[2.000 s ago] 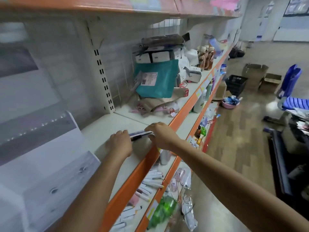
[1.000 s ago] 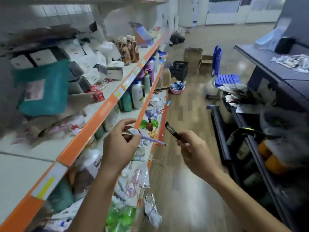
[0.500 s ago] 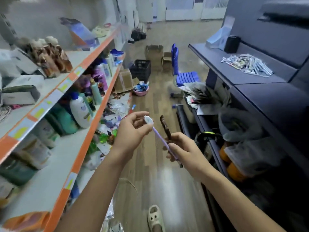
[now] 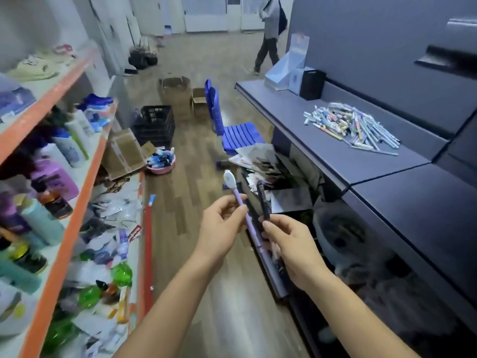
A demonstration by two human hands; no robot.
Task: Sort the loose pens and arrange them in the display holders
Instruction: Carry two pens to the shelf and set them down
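A slim lilac pen with a white oval cap [image 4: 238,202] is pinched by the left hand [image 4: 222,232]; just beside it, a black pen [image 4: 263,201] is clamped by the right hand [image 4: 291,244].

A shop aisle — stocked orange-edged shelves [image 4: 64,244], dark display counter [image 4: 322,140].

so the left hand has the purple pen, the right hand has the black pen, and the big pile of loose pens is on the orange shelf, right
Not quite. The head view shows the pile of loose pens lying on the dark grey counter to the right, not on the orange shelf. The rest stands: left hand holds the purple pen, right hand the black pen.
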